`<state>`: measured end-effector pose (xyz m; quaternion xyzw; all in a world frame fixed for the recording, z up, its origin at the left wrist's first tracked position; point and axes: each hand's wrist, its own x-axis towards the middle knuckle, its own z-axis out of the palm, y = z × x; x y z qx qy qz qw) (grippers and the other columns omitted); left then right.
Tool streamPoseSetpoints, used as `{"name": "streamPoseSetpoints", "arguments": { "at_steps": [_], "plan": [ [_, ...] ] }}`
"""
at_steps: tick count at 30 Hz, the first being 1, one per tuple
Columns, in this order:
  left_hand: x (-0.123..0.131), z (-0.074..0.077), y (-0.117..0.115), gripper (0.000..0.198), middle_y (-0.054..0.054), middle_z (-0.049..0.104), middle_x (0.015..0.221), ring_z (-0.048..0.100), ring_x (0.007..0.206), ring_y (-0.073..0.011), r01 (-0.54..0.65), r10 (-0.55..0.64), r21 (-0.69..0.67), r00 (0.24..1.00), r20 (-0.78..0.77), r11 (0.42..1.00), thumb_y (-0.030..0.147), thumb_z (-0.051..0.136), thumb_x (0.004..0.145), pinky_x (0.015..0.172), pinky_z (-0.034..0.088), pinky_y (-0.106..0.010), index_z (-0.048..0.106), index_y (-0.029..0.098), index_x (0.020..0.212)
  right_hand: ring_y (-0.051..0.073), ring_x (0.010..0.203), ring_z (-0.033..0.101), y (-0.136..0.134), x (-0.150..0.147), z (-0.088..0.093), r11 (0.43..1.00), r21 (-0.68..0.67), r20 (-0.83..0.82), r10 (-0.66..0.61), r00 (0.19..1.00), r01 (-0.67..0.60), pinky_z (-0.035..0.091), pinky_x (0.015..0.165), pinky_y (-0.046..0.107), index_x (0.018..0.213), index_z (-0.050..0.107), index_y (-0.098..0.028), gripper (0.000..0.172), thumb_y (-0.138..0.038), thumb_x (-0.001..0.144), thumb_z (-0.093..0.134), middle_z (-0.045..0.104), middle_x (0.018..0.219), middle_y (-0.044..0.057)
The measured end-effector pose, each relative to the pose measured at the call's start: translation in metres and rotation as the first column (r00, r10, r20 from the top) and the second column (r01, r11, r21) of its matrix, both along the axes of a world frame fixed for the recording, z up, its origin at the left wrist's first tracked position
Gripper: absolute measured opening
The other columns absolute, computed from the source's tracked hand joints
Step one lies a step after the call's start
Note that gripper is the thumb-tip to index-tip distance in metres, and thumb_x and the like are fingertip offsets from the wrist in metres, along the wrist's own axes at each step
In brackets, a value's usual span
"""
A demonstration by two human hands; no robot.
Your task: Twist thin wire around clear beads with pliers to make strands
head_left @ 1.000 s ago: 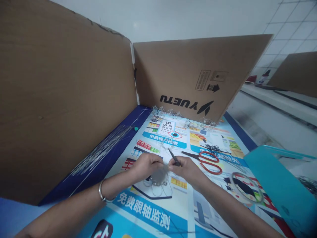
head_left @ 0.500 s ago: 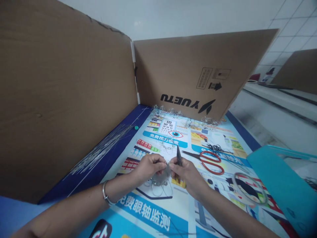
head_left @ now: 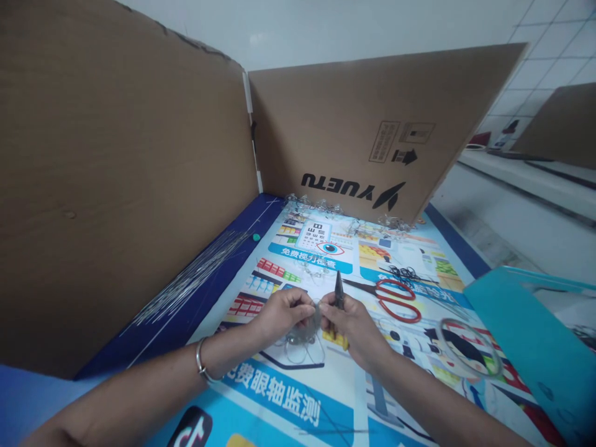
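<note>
My left hand [head_left: 282,314] pinches a small clear beaded wire piece [head_left: 305,332] just above the printed poster [head_left: 288,397]. Thin wire loops hang from the piece down to the poster. My right hand [head_left: 354,323] is closed round small dark pliers [head_left: 339,292], whose tip points up and away from me. Both hands meet over the middle of the poster, fingertips almost touching. A metal bangle [head_left: 201,361] sits on my left wrist.
Red-handled scissors [head_left: 393,299] lie right of my hands. A bundle of thin silver wires [head_left: 186,284] lies along the left cardboard wall [head_left: 116,174]. Clear beads [head_left: 321,205] line the back cardboard [head_left: 363,130]. A wire coil [head_left: 468,347] and teal tray [head_left: 531,347] sit right.
The pliers in my right hand have swung from leaning left to pointing nearly straight up. Both hands stay together on the beaded piece; the view has shifted slightly.
</note>
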<state>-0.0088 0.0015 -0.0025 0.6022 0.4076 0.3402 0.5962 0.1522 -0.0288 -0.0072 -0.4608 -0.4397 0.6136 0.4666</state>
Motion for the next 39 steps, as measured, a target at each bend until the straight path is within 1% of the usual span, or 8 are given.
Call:
{"name": "streamPoseSetpoints", "arguments": {
  "at_steps": [10, 16, 20, 24, 27, 30, 32, 39],
  "plan": [
    [0.001, -0.002, -0.001, 0.011, 0.003, 0.05, 0.054, 0.047, 0.048, -0.0082, 0.025, -0.022, 0.056, 0.998, -0.059, 0.998, 0.022, 0.054, 0.073, 0.048, 0.037, -0.019, 0.052, 0.014, 0.066, 0.009, 0.05, 0.043, -0.001, -0.001, 0.002, 1.0, 0.023, 0.022, -0.008, 1.0, 0.008, 0.03, 0.049, 0.023, 0.075, 0.052, -0.017, 0.023, -0.037, 0.072, 0.063, 0.051, 0.054, -0.003],
    [-0.003, 0.008, -0.005, 0.015, 0.002, 0.057, 0.067, 0.053, 0.062, -0.0112, 0.051, -0.004, 0.245, 0.982, -0.188, 0.968, 0.023, 0.05, 0.079, 0.057, 0.039, -0.021, 0.057, 0.016, 0.09, 0.009, 0.052, 0.042, 0.001, 0.0, 0.001, 0.992, 0.129, 0.196, -0.029, 0.98, 0.004, 0.033, 0.052, 0.023, 0.073, 0.054, -0.017, 0.02, -0.035, 0.073, 0.062, 0.05, 0.055, -0.004],
    [-0.005, 0.012, -0.008, 0.017, 0.0, 0.059, 0.069, 0.053, 0.065, -0.0118, 0.091, 0.024, 0.398, 0.961, -0.276, 0.913, 0.027, 0.048, 0.083, 0.059, 0.038, -0.021, 0.061, 0.017, 0.079, 0.01, 0.053, 0.044, -0.001, -0.002, 0.0, 0.993, 0.11, 0.235, 0.004, 0.972, -0.03, 0.034, 0.052, 0.022, 0.075, 0.055, -0.017, 0.018, -0.034, 0.072, 0.062, 0.051, 0.057, -0.004],
    [-0.006, 0.014, -0.006, 0.02, 0.001, 0.057, 0.062, 0.052, 0.061, -0.0115, 0.031, 0.062, 0.362, 0.968, -0.242, 0.932, 0.025, 0.048, 0.082, 0.057, 0.037, -0.021, 0.057, 0.016, 0.066, 0.012, 0.056, 0.05, -0.003, 0.002, 0.001, 0.978, 0.171, 0.408, 0.039, 0.912, -0.118, 0.039, 0.054, 0.024, 0.078, 0.058, -0.017, 0.019, -0.036, 0.079, 0.055, 0.055, 0.061, -0.002],
    [-0.007, 0.013, -0.001, 0.018, -0.001, 0.061, 0.068, 0.056, 0.062, -0.0121, -0.047, 0.059, 0.168, 0.996, -0.066, 0.985, 0.028, 0.048, 0.082, 0.057, 0.041, -0.022, 0.052, 0.016, 0.069, 0.015, 0.062, 0.053, 0.002, 0.015, -0.002, 0.873, 0.436, 0.698, -0.175, 0.694, -0.218, 0.041, 0.056, 0.026, 0.079, 0.06, -0.018, 0.017, -0.033, 0.081, 0.052, 0.059, 0.068, 0.002],
    [-0.009, 0.01, 0.004, 0.019, -0.003, 0.064, 0.075, 0.06, 0.062, -0.0133, -0.061, 0.069, -0.071, 0.99, 0.12, 0.996, 0.034, 0.049, 0.082, 0.053, 0.042, -0.022, 0.045, 0.017, 0.074, 0.018, 0.075, 0.055, 0.011, 0.033, -0.009, 0.562, 0.72, 0.691, -0.534, 0.486, -0.407, 0.042, 0.07, 0.031, 0.086, 0.061, -0.017, 0.014, -0.021, 0.082, 0.048, 0.063, 0.078, 0.007],
    [-0.01, 0.008, 0.006, 0.022, -0.005, 0.065, 0.077, 0.063, 0.064, -0.0149, -0.055, 0.085, -0.158, 0.978, 0.192, 0.986, 0.037, 0.05, 0.082, 0.053, 0.043, -0.022, 0.043, 0.017, 0.076, 0.019, 0.078, 0.054, 0.017, 0.044, -0.013, 0.429, 0.746, 0.64, -0.675, 0.367, -0.51, 0.04, 0.073, 0.033, 0.09, 0.061, -0.015, 0.017, -0.015, 0.082, 0.047, 0.063, 0.078, 0.007],
    [-0.01, 0.004, 0.007, 0.026, -0.007, 0.066, 0.075, 0.064, 0.061, -0.0152, -0.021, 0.083, -0.227, 0.959, 0.27, 0.974, 0.039, 0.052, 0.082, 0.052, 0.045, -0.022, 0.043, 0.016, 0.078, 0.02, 0.075, 0.048, 0.018, 0.05, -0.009, 0.334, 0.644, 0.609, -0.768, 0.198, -0.688, 0.035, 0.068, 0.035, 0.095, 0.061, -0.013, 0.017, -0.017, 0.082, 0.05, 0.06, 0.078, 0.008]
  ]
}}
